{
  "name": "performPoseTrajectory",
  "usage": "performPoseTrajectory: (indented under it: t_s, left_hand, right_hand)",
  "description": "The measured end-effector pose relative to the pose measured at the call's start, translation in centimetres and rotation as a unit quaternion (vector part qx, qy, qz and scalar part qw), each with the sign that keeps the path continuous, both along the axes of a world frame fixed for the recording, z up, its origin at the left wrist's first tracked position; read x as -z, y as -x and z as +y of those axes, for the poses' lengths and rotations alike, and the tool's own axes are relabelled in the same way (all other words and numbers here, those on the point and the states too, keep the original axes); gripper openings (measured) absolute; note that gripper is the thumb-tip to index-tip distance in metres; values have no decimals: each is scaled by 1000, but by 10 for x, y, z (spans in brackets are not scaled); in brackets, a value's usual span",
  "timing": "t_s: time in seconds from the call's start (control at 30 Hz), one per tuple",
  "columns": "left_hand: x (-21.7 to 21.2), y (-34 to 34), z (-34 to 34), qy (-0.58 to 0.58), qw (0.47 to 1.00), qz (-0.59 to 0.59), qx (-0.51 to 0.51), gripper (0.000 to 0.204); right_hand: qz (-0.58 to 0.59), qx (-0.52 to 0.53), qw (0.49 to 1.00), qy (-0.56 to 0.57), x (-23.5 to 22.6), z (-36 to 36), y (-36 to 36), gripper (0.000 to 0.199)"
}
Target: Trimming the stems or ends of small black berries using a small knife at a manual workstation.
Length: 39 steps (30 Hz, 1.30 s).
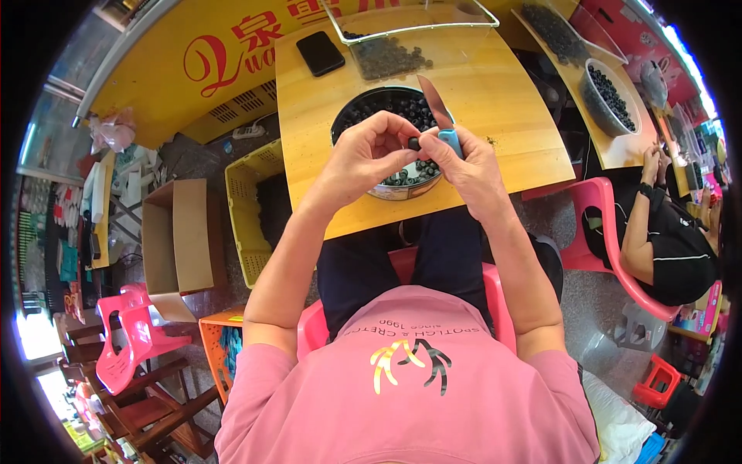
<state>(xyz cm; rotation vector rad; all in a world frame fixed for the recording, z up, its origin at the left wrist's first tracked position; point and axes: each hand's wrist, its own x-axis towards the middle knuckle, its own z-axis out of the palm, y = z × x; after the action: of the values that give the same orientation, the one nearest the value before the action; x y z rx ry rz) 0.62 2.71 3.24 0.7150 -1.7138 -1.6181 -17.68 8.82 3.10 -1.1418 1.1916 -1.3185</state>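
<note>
My left hand [369, 155] pinches a small dark round fruit [414, 143] between thumb and fingers, over a round metal bowl [384, 188] filled with the same dark fruits. My right hand [466, 164] grips a knife with a light blue handle [450, 140]; its blade [434, 102] points up and away, and the hand's thumb also touches the fruit. Both hands meet above the near rim of the bowl, which stands on a small wooden table [510, 108].
A black phone [320, 52] and a clear tray [410, 39] with dark fruits lie at the table's far side. A yellow crate [249, 209] and a cardboard box [179, 240] stand to the left. Another person [665, 232] sits at the right on a pink chair by another table with a bowl [610, 97].
</note>
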Motion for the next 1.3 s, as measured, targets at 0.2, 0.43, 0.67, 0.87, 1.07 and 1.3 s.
performPoseTrajectory:
  t_s: [0.2, 0.43, 0.67, 0.87, 1.07, 1.3]
  left_hand:
    - [-7, 3, 20, 134, 981, -52, -131, 16]
    - [4, 0, 22, 181, 971, -14, -154, 16]
    - [11, 5, 32, -49, 973, 162, -158, 22]
    - [13, 6, 31, -86, 968, 173, -158, 22]
    - [14, 5, 33, -96, 972, 150, -155, 21]
    - [19, 7, 35, -108, 964, 180, -163, 26]
  right_hand:
    - [16, -23, 1000, 8, 0, -1, -13, 22]
    - [-46, -27, 998, -27, -9, 3, -15, 20]
    - [-64, -33, 997, 14, -9, 1, -22, 18]
    - [-7, -7, 999, 41, -6, -1, -20, 15]
    - [-34, -22, 999, 20, -6, -1, -17, 16]
    - [35, -10, 999, 35, -5, -1, -17, 18]
